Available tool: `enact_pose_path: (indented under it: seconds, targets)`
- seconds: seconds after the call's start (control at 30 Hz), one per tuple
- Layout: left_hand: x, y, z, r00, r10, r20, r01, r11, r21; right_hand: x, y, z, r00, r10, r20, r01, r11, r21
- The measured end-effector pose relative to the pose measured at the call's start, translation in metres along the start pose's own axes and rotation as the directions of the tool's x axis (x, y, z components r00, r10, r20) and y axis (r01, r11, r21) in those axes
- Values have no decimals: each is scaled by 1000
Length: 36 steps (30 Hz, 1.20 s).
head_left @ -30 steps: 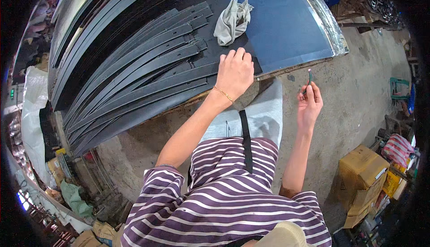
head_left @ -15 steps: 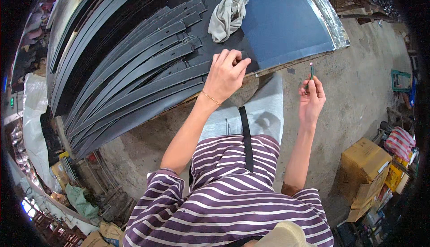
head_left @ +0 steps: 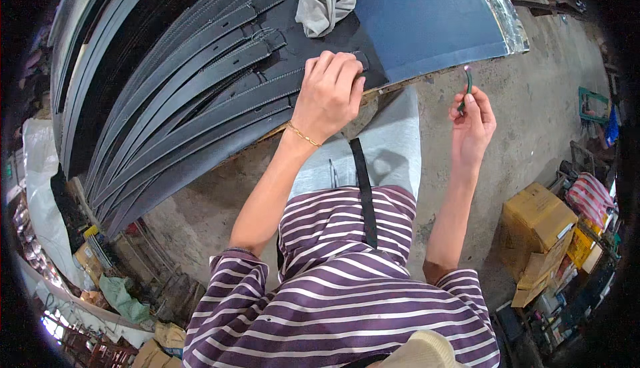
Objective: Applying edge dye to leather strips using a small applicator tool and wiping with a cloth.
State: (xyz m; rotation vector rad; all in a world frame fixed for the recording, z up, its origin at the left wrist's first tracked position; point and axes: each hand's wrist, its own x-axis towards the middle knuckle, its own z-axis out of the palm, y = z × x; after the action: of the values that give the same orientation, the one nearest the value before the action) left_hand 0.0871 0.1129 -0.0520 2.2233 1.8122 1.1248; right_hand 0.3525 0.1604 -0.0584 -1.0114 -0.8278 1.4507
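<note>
My left hand (head_left: 328, 95), with a thin gold bracelet at the wrist, is over the table's near edge. Its fingers curl round the end of a dark stitched strap (head_left: 233, 106), whose tip shows just past the knuckles. Out to the right, above the floor, my right hand (head_left: 475, 120) pinches a short curved dark green stick (head_left: 469, 81) between thumb and fingers. The stick points upward, and its tip looks bright and pinkish. Several more dark straps (head_left: 200, 51) fan out on the table to the left, with small slots and loose threads near their ends.
A crumpled pale grey cloth (head_left: 328, 1) lies on the table beyond my left hand. Right of it is a blue table surface (head_left: 427, 28), with a shiny taped rim (head_left: 500, 8). Cardboard boxes (head_left: 537, 218) stand on the concrete floor (head_left: 553, 95) at the right.
The table and straps sit lower-left to higher in the picture as the view shifts. My right hand has risen slightly with the green stick. My left fingers now wrap round the strap end.
</note>
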Motion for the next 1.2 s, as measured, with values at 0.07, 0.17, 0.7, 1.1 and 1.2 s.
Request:
enact_pose_path:
  seconds: [0.07, 0.17, 0.7, 1.1, 1.2]
  targets:
    - [0, 1, 1, 999, -48, -13, 48, 998, -38, 8, -4, 8, 1000, -19, -1, 19, 1000, -24]
    - [-2, 1, 0, 1000, -10, -16, 10, 1000, -2, 21, -9, 14, 998, -46, 37, 47, 998, -36]
    - [-8, -3, 1, 999, 18, 32, -18, 1000, 11, 48, -4, 45, 991, -33, 129, 48, 992, -115]
    - [-9, -1, 3, 998, 10, 56, -12, 999, 32, 61, -15, 42, 988, -72, 140, 88, 990, -108]
    - [-4, -1, 1, 998, -57, -37, 58, 998, 30, 66, -17, 36, 983, -90, 158, 109, 987, -118]
